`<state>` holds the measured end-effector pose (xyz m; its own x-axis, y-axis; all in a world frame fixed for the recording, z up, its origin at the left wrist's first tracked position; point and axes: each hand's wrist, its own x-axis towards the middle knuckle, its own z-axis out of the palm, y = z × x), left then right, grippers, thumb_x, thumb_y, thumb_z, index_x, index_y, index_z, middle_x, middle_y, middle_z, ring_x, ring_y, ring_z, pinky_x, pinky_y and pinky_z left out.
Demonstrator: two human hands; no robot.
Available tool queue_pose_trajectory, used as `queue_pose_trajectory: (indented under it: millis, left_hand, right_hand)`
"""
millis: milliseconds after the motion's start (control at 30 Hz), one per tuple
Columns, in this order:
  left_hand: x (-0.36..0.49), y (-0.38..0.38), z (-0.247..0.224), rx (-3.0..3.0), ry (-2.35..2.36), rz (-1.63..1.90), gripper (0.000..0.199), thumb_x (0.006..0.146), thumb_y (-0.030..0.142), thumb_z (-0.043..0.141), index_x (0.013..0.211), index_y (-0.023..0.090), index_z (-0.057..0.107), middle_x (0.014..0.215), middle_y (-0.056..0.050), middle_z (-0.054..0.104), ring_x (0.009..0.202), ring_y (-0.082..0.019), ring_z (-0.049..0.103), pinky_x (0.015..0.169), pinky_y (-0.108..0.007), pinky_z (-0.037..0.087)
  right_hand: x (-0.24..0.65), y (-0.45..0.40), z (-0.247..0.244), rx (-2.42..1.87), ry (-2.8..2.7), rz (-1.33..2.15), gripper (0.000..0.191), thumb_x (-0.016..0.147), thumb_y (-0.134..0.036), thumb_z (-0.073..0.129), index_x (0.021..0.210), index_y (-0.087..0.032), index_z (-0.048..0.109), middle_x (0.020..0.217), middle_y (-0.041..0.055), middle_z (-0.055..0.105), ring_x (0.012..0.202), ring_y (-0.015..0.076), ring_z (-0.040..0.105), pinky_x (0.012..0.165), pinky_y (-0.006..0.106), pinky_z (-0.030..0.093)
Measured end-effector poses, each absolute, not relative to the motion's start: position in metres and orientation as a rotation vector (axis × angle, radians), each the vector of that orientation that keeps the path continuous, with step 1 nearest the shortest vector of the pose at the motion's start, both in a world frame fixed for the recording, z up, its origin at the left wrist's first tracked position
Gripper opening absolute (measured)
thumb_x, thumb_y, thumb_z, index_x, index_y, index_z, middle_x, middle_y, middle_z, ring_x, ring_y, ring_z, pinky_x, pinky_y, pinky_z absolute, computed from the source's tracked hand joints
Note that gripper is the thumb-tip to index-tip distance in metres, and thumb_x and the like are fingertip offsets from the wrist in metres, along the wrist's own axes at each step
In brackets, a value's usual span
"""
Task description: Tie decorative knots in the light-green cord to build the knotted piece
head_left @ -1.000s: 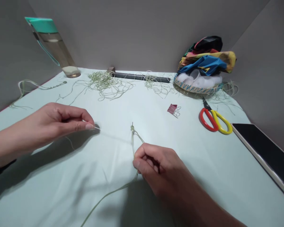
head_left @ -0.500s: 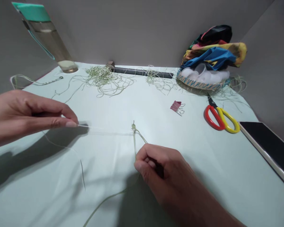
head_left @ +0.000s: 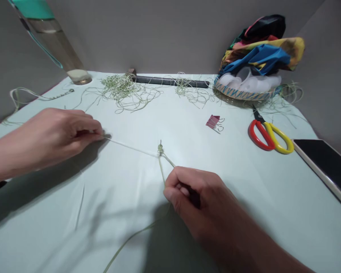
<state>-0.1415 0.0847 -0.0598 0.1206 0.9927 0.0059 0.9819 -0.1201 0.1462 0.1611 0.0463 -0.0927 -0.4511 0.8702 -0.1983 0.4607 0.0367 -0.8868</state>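
Observation:
A small knot in green cord point(head_left: 160, 149) sits on the pale green cloth point(head_left: 108, 212) in the middle of the view. My left hand point(head_left: 59, 134) pinches a thin pale strand point(head_left: 130, 147) between thumb and fingers, and that strand runs taut to the knot. My right hand point(head_left: 199, 201) lies just below the knot, gripping the green cords point(head_left: 161, 170) that come down from it. A length of cord point(head_left: 133, 235) trails from under that hand toward the bottom of the view.
Tangled green thread point(head_left: 122, 93) lies in loose heaps along the back of the cloth, before a dark rod point(head_left: 170, 81). A water bottle point(head_left: 57, 45), a basket with colourful fabric point(head_left: 246, 91), a pink binder clip point(head_left: 213, 122), red-and-yellow scissors point(head_left: 269, 137) and a dark tablet point(head_left: 324, 163) surround the cloth.
My left hand has curled tighter on the strand, which now runs straight to the knot. The whole scene has shifted slightly upward and rightward in view. My right hand stays on the cords.

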Motion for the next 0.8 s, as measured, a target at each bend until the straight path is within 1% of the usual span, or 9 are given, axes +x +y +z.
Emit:
queue_pose_trajectory:
  millis: [33, 100, 167, 267, 333, 400, 500, 633, 800]
  left_hand:
    - [-0.136, 0.085, -0.057, 2.387, 1.992, -0.038, 0.041, 0.102, 0.033, 0.044, 0.102, 0.011, 0.078, 0.096, -0.003, 0.066, 0.089, -0.02, 0.057, 0.098, -0.039, 0.046]
    - [-0.127, 0.085, -0.053, 2.607, 1.882, -0.237, 0.052, 0.106, 0.033, 0.031, 0.106, 0.011, 0.077, 0.099, -0.005, 0.063, 0.097, -0.023, 0.056, 0.1, -0.043, 0.045]
    - [-0.119, 0.083, -0.051, 2.756, 1.759, -0.15, 0.056, 0.108, 0.037, 0.026, 0.109, 0.012, 0.077, 0.106, -0.005, 0.063, 0.101, -0.023, 0.055, 0.102, -0.046, 0.044]
    - [-0.101, 0.081, -0.055, 2.802, 1.614, 0.129, 0.045, 0.106, 0.033, 0.035, 0.115, 0.015, 0.076, 0.119, -0.007, 0.066, 0.107, -0.025, 0.058, 0.096, -0.04, 0.045]
    - [-0.085, 0.082, -0.061, 2.736, 1.454, 0.293, 0.035, 0.106, 0.034, 0.046, 0.114, 0.019, 0.077, 0.115, -0.006, 0.071, 0.1, -0.024, 0.064, 0.087, -0.034, 0.047]
    - [-0.072, 0.084, -0.068, 2.606, 1.389, 0.375, 0.029, 0.103, 0.038, 0.055, 0.112, 0.021, 0.077, 0.108, -0.005, 0.072, 0.092, -0.023, 0.067, 0.08, -0.032, 0.05]
    - [-0.06, 0.086, -0.078, 2.504, 1.398, 0.424, 0.027, 0.103, 0.034, 0.053, 0.103, 0.019, 0.076, 0.103, -0.007, 0.072, 0.092, -0.024, 0.067, 0.078, -0.034, 0.052]
    - [-0.06, 0.081, -0.084, 2.469, 1.356, 0.491, 0.022, 0.104, 0.025, 0.052, 0.098, 0.02, 0.072, 0.104, -0.006, 0.072, 0.099, -0.022, 0.065, 0.082, -0.032, 0.052]
    - [-0.059, 0.069, -0.086, 2.304, 1.279, 0.562, 0.02, 0.105, 0.022, 0.052, 0.09, 0.024, 0.065, 0.099, 0.001, 0.07, 0.086, -0.014, 0.064, 0.075, -0.023, 0.049]
  right_hand:
    - [0.161, 0.047, -0.092, -1.354, -1.926, 1.397, 0.02, 0.084, -0.011, 0.057, 0.067, -0.021, 0.052, 0.06, -0.0076, 0.046, 0.055, 0.0076, 0.037, 0.046, 0.021, 0.026]
    - [0.16, 0.047, -0.091, -1.369, -1.922, 1.408, 0.021, 0.084, -0.012, 0.058, 0.067, -0.021, 0.052, 0.059, -0.0074, 0.045, 0.055, 0.0079, 0.038, 0.046, 0.021, 0.025]
    - [0.159, 0.048, -0.091, -1.357, -1.917, 1.43, 0.021, 0.085, -0.014, 0.058, 0.065, -0.021, 0.052, 0.057, -0.0072, 0.045, 0.054, 0.0079, 0.038, 0.045, 0.021, 0.025]
    - [0.159, 0.046, -0.094, -1.291, -1.891, 1.453, 0.023, 0.087, -0.018, 0.058, 0.064, -0.02, 0.054, 0.055, -0.0074, 0.045, 0.053, 0.0072, 0.038, 0.045, 0.02, 0.026]
    - [0.159, 0.045, -0.095, -1.256, -1.857, 1.436, 0.023, 0.087, -0.019, 0.057, 0.064, -0.02, 0.056, 0.054, -0.0077, 0.044, 0.052, 0.0066, 0.038, 0.044, 0.019, 0.026]
    - [0.159, 0.045, -0.095, -1.249, -1.851, 1.422, 0.023, 0.086, -0.018, 0.057, 0.063, -0.02, 0.057, 0.053, -0.0078, 0.042, 0.052, 0.0063, 0.038, 0.044, 0.019, 0.026]
    - [0.158, 0.047, -0.095, -1.262, -1.88, 1.407, 0.021, 0.084, -0.017, 0.058, 0.063, -0.02, 0.058, 0.053, -0.0077, 0.046, 0.052, 0.0061, 0.04, 0.045, 0.019, 0.029]
    - [0.158, 0.049, -0.099, -1.236, -1.878, 1.375, 0.019, 0.083, -0.015, 0.057, 0.065, -0.02, 0.057, 0.057, -0.0077, 0.053, 0.051, 0.0055, 0.043, 0.046, 0.018, 0.031]
    - [0.16, 0.049, -0.103, -1.168, -1.882, 1.322, 0.017, 0.081, -0.012, 0.058, 0.068, -0.021, 0.057, 0.056, -0.0093, 0.05, 0.048, 0.0043, 0.039, 0.046, 0.017, 0.03]
